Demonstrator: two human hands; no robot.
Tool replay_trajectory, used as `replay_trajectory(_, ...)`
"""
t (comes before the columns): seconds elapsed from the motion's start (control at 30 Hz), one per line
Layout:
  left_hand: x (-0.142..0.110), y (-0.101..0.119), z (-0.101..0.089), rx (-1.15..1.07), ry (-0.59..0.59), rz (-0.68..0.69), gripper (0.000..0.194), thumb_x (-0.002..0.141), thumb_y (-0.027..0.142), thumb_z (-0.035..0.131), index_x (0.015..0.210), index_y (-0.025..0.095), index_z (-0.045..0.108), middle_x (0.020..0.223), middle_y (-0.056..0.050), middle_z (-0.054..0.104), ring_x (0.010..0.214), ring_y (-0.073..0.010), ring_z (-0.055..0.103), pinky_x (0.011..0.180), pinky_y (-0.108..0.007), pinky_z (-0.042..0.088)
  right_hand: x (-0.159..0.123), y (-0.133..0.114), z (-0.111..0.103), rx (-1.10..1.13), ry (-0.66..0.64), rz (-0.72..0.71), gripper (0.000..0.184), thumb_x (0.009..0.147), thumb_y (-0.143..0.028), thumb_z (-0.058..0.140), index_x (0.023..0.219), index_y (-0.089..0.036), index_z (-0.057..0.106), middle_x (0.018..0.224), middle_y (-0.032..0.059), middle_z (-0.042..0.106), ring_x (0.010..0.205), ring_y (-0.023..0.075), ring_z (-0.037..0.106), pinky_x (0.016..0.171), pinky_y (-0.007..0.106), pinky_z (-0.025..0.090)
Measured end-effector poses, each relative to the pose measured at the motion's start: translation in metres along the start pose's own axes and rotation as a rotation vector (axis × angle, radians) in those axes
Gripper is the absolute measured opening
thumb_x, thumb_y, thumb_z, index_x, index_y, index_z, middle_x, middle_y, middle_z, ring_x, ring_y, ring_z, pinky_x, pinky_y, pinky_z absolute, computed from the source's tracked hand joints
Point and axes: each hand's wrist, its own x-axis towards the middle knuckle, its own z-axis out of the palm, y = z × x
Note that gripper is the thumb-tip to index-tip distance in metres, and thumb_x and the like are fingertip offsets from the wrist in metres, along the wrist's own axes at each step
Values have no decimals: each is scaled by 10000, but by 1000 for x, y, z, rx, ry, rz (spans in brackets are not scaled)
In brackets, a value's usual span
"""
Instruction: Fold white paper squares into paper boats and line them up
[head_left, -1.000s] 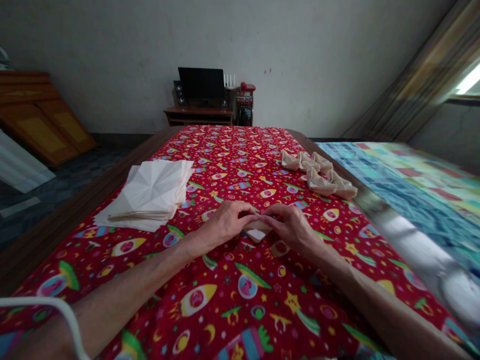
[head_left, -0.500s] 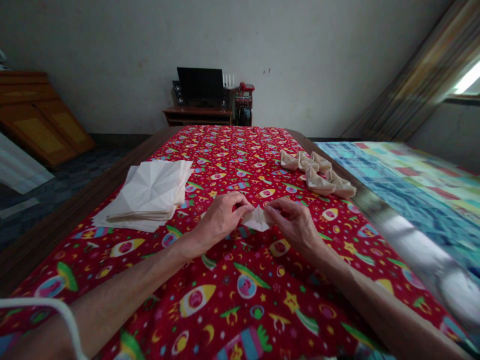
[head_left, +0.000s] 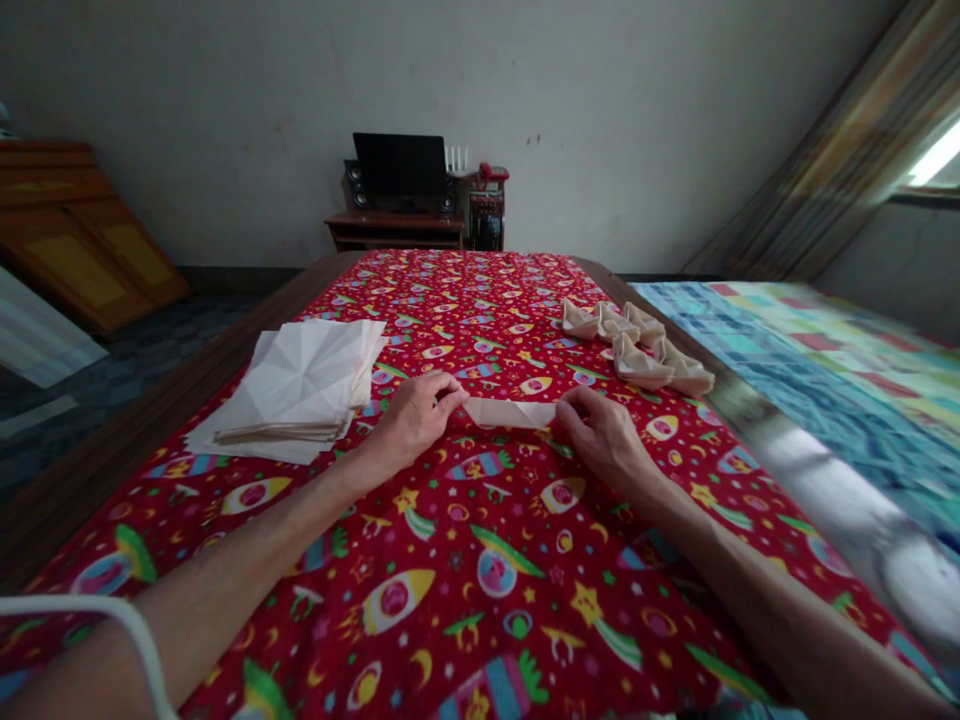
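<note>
My left hand (head_left: 409, 420) pinches the left end of a folded cream paper piece (head_left: 508, 412), and my right hand (head_left: 600, 435) pinches its right end. The paper is stretched out long and narrow between the two hands, just above the red rocket-print tablecloth (head_left: 480, 560). Both hands have their fingers closed on it.
A stack of creased white paper sheets (head_left: 300, 385) lies left of my left hand. Several folded cream paper boats (head_left: 637, 350) sit at the right rear of the table. A blue patchwork surface (head_left: 825, 390) adjoins on the right. A desk with a monitor (head_left: 401, 165) stands against the far wall.
My hands have moved apart and slightly away from me. The small folded paper that they held close together is now pulled out into a long narrow shape.
</note>
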Motion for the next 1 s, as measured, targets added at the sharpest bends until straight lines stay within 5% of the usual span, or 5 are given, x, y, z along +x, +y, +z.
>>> replay_trajectory(0.37,-10,5,9,371,-145,23,93,817,209,548,764,165,611,886,-64,598,887,-219,552,787,-354,465,-1,1,1,-364,-139,-25,212,834,-289,459,669,-187,545,604,7,573,552,114,478,549,239,278)
replay_trajectory(0.47,-11,13,8,352,-123,195,250,837,135,513,1062,191,608,1171,-70,578,1110,-236,500,945,-401,424,-3,0,3,-428,-119,-41,202,842,-290,457,702,-190,563,621,9,593,560,118,485,542,241,265)
replay_trajectory(0.63,-20,18,20,283,-377,490,501,856,29,349,1307,215,463,1406,-23,455,1363,-189,291,1121,-421,256,-5,-1,6,-491,-89,-70,183,844,-271,459,775,-187,607,687,30,640,643,144,554,577,242,291)
replay_trajectory(0.8,-32,30,26,279,-446,391,477,925,217,361,1391,112,348,1463,-110,362,1381,-200,268,1136,-379,223,-7,1,7,-535,-50,-89,178,841,-275,474,786,-187,619,683,41,643,654,168,564,583,260,304)
replay_trajectory(1.0,-36,41,22,318,-481,325,496,971,395,306,1408,161,323,1493,-86,302,1394,-211,236,1138,-410,157,-14,-12,0,-571,-69,-219,205,878,-229,446,887,-178,644,902,115,668,822,221,587,696,311,422)
